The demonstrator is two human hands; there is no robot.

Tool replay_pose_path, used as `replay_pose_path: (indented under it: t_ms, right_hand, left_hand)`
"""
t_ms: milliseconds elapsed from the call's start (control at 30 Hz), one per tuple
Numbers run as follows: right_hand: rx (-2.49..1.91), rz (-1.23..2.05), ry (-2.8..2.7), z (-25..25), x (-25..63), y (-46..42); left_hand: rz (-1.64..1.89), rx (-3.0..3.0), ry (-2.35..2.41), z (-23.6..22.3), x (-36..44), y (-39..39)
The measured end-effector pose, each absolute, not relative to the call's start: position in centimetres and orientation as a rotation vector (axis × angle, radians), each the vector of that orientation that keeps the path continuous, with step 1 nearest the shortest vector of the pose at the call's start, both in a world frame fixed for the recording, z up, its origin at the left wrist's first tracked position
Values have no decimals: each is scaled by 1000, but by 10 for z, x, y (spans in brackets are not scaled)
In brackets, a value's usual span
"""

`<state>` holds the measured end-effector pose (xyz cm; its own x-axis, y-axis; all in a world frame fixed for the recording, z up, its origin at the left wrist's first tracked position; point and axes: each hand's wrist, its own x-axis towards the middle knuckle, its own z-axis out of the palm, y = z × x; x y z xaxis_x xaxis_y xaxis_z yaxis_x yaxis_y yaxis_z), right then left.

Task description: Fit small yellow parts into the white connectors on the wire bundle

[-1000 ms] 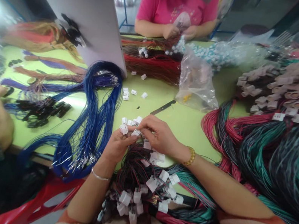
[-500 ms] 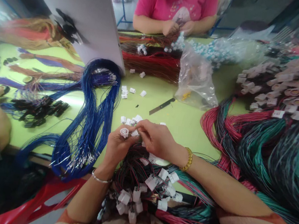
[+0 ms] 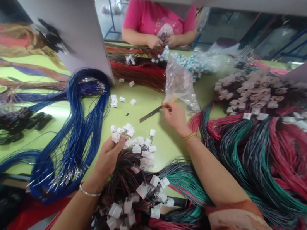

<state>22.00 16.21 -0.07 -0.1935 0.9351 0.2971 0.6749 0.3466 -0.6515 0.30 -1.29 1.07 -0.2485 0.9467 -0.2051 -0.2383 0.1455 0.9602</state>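
My left hand [image 3: 109, 154] pinches a white plastic connector [image 3: 116, 137] between thumb and fingers, beside a cluster of similar connectors. My right hand [image 3: 175, 116] is stretched forward, its fingers closed over the dark end of a narrow blade [image 3: 149, 115]. The blade's other end points toward me, low over the table. Between my forearms lies a bundle of dark and red wires [image 3: 123, 169] with white connectors on their ends. More white connectors [image 3: 146, 157] lie just right of my left hand.
Blue wires [image 3: 85, 119] with bare metal tips lie to the left, near black connectors [image 3: 13, 123]. A clear plastic bag [image 3: 180, 84] sits beyond my right hand. Red, green and black wires [image 3: 239, 145] fill the right side. Across the table, a person in pink [image 3: 159, 24] handles wires.
My right hand has left the connector at my left hand and moved forward to the blade's dark end. My left hand still holds a connector. The head view has shifted.
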Motion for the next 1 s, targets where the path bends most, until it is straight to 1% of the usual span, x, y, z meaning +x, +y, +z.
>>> replay_pose_path:
  t_ms: [100, 233, 333, 467, 533, 667, 733, 900, 1000]
  right_hand:
    - [-1545, 492, -1993, -20, 239, 188]
    - [-1588, 456, -1999, -35, 235, 191]
    - [-1602, 445, -1980, -37, 232, 191]
    - [-1576, 471, -1929, -27, 233, 189]
    - [-1496, 661, -1811, -18, 228, 183]
    - [-1187, 1321, -1501, 0, 205, 154]
    - [-1083, 1559, -1417, 6, 192, 135]
    - [-920, 1951, -1291, 19, 171, 101]
    - [-815, 2040, -1320, 29, 168, 89]
  left_hand:
    - [1359, 632, 1236, 12, 5, -14]
    - [1362, 602, 1225, 14, 6, -14]
    - [1342, 698, 1220, 16, 6, -15]
    - [1281, 866, 1237, 20, 4, -15]
    - [1300, 885, 1238, 20, 2, -14]
    - [1320, 725, 1139, 19, -2, -9]
    - [1318, 633, 1107, 18, -3, -7]
    - [1309, 522, 1116, 18, -4, -5]
    - [1305, 516, 1103, 17, -3, -6]
